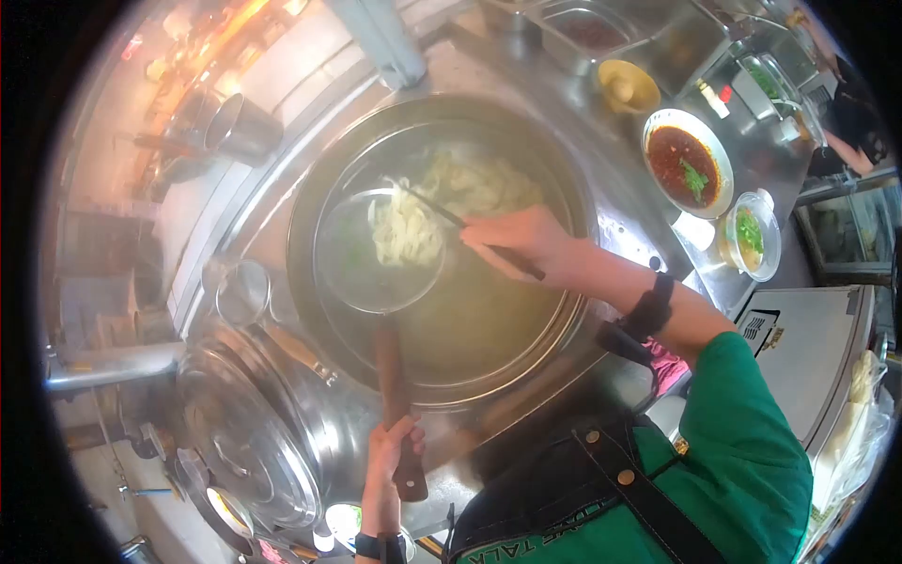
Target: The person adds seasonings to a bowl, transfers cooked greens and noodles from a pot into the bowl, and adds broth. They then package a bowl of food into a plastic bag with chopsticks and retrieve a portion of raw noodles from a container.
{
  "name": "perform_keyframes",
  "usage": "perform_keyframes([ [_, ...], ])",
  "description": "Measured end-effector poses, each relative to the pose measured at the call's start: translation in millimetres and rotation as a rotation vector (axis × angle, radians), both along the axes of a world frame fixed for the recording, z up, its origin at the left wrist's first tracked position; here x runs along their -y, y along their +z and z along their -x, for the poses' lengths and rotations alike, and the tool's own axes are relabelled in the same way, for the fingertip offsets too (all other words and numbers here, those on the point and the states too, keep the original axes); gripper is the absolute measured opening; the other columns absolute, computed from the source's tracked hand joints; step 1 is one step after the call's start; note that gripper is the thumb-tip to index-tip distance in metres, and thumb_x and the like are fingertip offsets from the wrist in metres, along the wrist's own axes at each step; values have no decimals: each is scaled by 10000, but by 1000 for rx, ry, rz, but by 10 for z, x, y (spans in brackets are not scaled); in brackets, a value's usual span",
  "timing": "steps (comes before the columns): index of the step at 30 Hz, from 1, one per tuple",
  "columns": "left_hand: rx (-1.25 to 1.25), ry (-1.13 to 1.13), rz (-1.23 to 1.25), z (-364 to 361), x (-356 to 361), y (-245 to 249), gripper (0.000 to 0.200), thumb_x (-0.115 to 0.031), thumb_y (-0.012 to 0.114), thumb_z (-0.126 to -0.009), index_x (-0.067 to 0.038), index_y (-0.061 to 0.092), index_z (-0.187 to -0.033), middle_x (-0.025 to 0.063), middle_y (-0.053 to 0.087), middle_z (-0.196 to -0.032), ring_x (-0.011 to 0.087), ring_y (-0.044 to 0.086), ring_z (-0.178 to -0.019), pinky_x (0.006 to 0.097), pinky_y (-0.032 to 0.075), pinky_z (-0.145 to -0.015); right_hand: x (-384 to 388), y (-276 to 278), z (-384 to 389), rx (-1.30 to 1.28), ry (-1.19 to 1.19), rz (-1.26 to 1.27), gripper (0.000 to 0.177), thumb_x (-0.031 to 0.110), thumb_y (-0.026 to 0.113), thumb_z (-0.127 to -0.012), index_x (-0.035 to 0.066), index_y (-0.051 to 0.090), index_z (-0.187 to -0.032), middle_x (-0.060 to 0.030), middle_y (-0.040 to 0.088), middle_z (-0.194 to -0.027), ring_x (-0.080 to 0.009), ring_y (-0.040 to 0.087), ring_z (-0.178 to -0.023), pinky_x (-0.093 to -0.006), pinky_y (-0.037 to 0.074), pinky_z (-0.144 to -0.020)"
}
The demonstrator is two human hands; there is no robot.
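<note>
A big steel pot (pixel 310 179) of cloudy boiling water fills the middle of the view. My left hand (pixel 388 449) grips the wooden handle (pixel 393 395) of a wire strainer (pixel 381 249) that sits in the water with pale noodles (pixel 407 233) in it. My right hand (pixel 521 242) holds long dark chopsticks (pixel 442 211) whose tips reach into those noodles. More noodles (pixel 484 183) float in the water beyond the strainer.
A bowl of red sauce with greens (pixel 688 164), a smaller bowl with greens (pixel 752 235) and a yellow bowl (pixel 628 86) stand on the steel counter at the right. Steel lids (pixel 249 423) lie at the lower left. Another person's arm (pixel 850 150) shows at the far right.
</note>
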State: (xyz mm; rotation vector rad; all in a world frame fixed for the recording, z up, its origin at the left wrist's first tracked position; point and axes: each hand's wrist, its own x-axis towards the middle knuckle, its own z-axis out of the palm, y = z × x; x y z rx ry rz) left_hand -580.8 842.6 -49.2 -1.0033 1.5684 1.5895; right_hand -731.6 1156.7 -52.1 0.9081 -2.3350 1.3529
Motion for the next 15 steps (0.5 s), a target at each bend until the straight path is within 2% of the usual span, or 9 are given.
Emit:
perform_keyframes([
  [4, -22, -93, 21, 8, 119, -135, 249, -186, 524, -797, 7, 491, -951, 30, 481, -611, 118, 469, -468, 256, 397, -424, -80, 163, -149, 51, -96, 99, 97, 30, 574, -725, 93, 578, -799, -54, 534, -613, -184, 532, -499, -265, 399, -447],
  [6, -47, -209, 122, 21, 187, -238, 241, -182, 523, -803, 8, 499, -949, 33, 488, -614, 122, 471, -473, 256, 399, -426, -95, 51, -198, 189, -212, 141, 84, 48, 588, -748, 88, 599, -822, -66, 568, -614, -178, 539, -485, -258, 409, -457],
  [10, 9, -209, 140, 218, 30, -252, 231, -178, 519, -809, 7, 506, -946, 32, 485, -607, 127, 470, -473, 259, 398, -425, 202, -455, -43, 91, -204, 213, 93, 68, 600, -751, 88, 608, -841, -68, 572, -605, -160, 515, -454, -252, 402, -448],
  [12, 2, -122, 2, 228, 98, -401, 239, -187, 526, -803, 1, 507, -950, 20, 475, -600, 125, 464, -468, 253, 394, -428, 346, -484, -68, 78, -56, 284, 120, 76, 604, -754, 90, 617, -873, -72, 590, -638, -111, 517, -475, -225, 406, -461],
  [13, 2, -124, 4, 189, 92, -325, 239, -187, 526, -803, 1, 507, -950, 20, 475, -600, 125, 464, -468, 253, 394, -428, 342, -414, -97, 227, -56, 306, 115, 91, 603, -766, 83, 623, -879, -49, 613, -661, -75, 533, -516, -208, 415, -484],
  [15, 14, -94, -98, 57, 63, -140, 247, -185, 533, -793, -1, 500, -954, 11, 468, -597, 117, 457, -465, 247, 390, -429, 134, -256, -121, 289, -94, 319, 110, 101, 606, -769, 84, 629, -876, -31, 625, -685, -61, 541, -547, -203, 418, -498],
])
